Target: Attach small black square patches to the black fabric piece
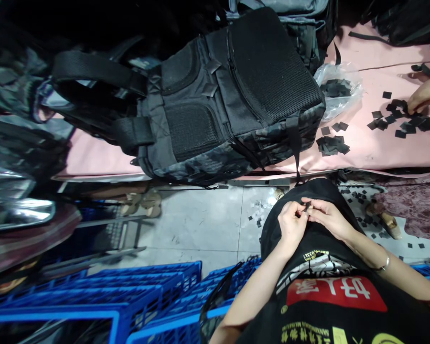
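My left hand and my right hand meet over my lap, fingertips pinched together. Between them is a small black patch, mostly covered by the fingers. Beyond my hands, a black backpack lies on the pink-covered table, its padded mesh back facing up and straps pointing left. A little pile of black square patches sits by the backpack's right end. Behind that pile, a clear plastic bag holds more of these dark squares.
At the right, another person's hand touches scattered black squares on the table. Blue plastic crates stand low at the left and front. More bags crowd the table's back. Dark squares litter the tiled floor.
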`<state>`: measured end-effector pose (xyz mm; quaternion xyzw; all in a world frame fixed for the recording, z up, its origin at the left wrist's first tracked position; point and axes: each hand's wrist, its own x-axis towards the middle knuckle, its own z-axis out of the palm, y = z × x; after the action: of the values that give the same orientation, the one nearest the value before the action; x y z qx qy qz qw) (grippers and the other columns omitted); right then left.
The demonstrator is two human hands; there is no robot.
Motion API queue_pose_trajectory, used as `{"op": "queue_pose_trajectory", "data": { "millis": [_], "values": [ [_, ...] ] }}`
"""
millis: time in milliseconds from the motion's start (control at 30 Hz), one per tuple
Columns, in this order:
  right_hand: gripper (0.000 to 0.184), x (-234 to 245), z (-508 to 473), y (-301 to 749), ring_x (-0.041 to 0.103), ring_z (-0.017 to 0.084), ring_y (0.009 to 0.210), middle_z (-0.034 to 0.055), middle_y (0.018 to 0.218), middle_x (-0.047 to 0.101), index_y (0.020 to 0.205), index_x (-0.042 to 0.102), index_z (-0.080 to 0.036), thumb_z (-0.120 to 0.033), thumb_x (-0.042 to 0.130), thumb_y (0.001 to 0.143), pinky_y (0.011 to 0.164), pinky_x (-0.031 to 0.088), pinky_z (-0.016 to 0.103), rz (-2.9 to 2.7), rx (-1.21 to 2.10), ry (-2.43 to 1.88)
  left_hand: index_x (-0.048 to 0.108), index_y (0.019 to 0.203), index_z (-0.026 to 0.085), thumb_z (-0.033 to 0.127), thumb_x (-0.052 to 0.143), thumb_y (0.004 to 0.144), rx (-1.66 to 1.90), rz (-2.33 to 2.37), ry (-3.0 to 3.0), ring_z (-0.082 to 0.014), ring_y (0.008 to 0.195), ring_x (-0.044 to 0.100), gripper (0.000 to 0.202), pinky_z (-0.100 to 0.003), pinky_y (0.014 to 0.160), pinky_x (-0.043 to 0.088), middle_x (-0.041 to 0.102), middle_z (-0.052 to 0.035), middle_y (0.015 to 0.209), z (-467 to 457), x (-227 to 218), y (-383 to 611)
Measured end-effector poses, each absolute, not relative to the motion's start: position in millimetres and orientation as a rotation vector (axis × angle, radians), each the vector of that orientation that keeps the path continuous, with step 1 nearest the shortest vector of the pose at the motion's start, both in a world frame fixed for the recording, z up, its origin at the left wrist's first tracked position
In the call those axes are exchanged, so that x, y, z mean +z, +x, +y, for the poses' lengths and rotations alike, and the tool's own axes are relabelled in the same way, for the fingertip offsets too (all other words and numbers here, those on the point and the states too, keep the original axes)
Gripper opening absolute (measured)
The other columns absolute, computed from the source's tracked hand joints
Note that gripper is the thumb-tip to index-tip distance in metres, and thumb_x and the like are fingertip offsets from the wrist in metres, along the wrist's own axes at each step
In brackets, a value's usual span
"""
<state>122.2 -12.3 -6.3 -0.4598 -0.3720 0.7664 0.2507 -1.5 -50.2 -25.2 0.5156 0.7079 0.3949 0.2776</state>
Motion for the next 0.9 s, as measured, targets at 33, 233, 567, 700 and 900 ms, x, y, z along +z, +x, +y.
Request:
{"op": "queue_pose_trajectory", "data": {
  "millis": [33, 233, 567, 700, 900],
  "values": [
    [0.041, -6.9, -12.3, 122.4, 0.06, 0.02, 0.083, 0.005, 0.083, 0.063, 0.102, 0.064, -0.016, -0.04, 0.067, 0.068, 0.077, 0.049, 0.036, -1.02, 2.084, -1.246, 0.049, 0.055, 0.018, 0.018, 0.057, 0.069, 1.061, 1.899, 1.385, -0.0108, 0.058, 0.048, 0.017, -0.022, 0.057, 0.037, 0.049, 0.0033, 0.057, -50.2, -25.3, -1.4],
    [0.037, -9.6, -12.4, 121.3, 0.06, 0.018, 0.08, 0.0045, 0.086, 0.063, 0.1, 0.064, -0.015, -0.035, 0.067, 0.068, 0.075, 0.049, 0.033, -0.99, 2.076, -1.242, 0.049, 0.056, 0.018, 0.015, 0.056, 0.068, 1.047, 1.907, 1.385, -0.0108, 0.058, 0.047, 0.014, -0.022, 0.057, 0.037, 0.048, 0.0034, 0.057, -50.7, -26.1, -0.8],
    [0.033, -5.8, -13.5, 121.0, 0.06, 0.018, 0.088, 0.006, 0.096, 0.063, 0.097, 0.065, -0.018, -0.037, 0.066, 0.07, 0.078, 0.048, 0.033, -0.896, 2.115, -1.213, 0.048, 0.054, 0.018, 0.023, 0.059, 0.07, 1.06, 1.885, 1.313, -0.0102, 0.056, 0.047, 0.02, -0.022, 0.056, 0.037, 0.048, 0.0039, 0.055, -47.8, -23.7, -1.4],
    [0.039, -6.1, -13.0, 121.4, 0.06, 0.019, 0.087, 0.0052, 0.094, 0.064, 0.102, 0.063, -0.018, -0.038, 0.067, 0.069, 0.078, 0.048, 0.034, -0.919, 2.096, -1.243, 0.049, 0.054, 0.018, 0.022, 0.06, 0.068, 1.067, 1.871, 1.259, -0.0101, 0.056, 0.048, 0.018, -0.022, 0.057, 0.038, 0.048, 0.0041, 0.055, -47.3, -23.3, -1.4],
    [0.043, -6.4, -13.1, 120.1, 0.061, 0.019, 0.083, 0.0041, 0.084, 0.064, 0.102, 0.063, -0.015, -0.041, 0.067, 0.068, 0.077, 0.049, 0.035, -0.985, 2.07, -1.261, 0.05, 0.054, 0.018, 0.024, 0.059, 0.069, 1.064, 1.87, 1.259, -0.0103, 0.055, 0.047, 0.019, -0.022, 0.056, 0.038, 0.049, 0.0039, 0.055, -47.4, -21.2, -1.4]
  ]
}}
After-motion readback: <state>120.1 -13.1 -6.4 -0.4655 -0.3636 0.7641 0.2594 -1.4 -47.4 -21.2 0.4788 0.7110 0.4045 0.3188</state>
